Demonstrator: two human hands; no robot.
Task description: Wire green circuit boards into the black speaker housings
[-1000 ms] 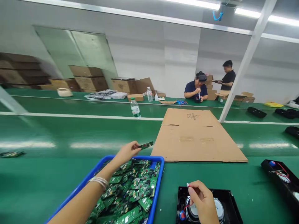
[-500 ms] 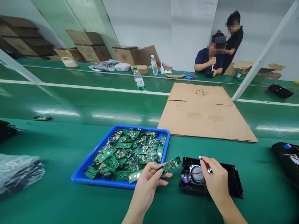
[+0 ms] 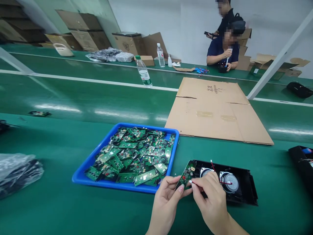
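My left hand pinches a small green circuit board upright just in front of a black speaker housing. My right hand holds a small white connector on a red wire against the lower edge of that board. The red wire runs back into the housing, where two round speakers sit. To the left stands a blue tray heaped with several green circuit boards.
A flat cardboard sheet lies beyond the housing. A plastic bag rests at the left edge, another black housing at the right. A water bottle stands on the belt. Two people are at the far table, with cardboard boxes behind.
The view dropped toward the table. My left hand carried the board from the tray over to the housing's front, and my right hand brought the wire's connector to meet it.
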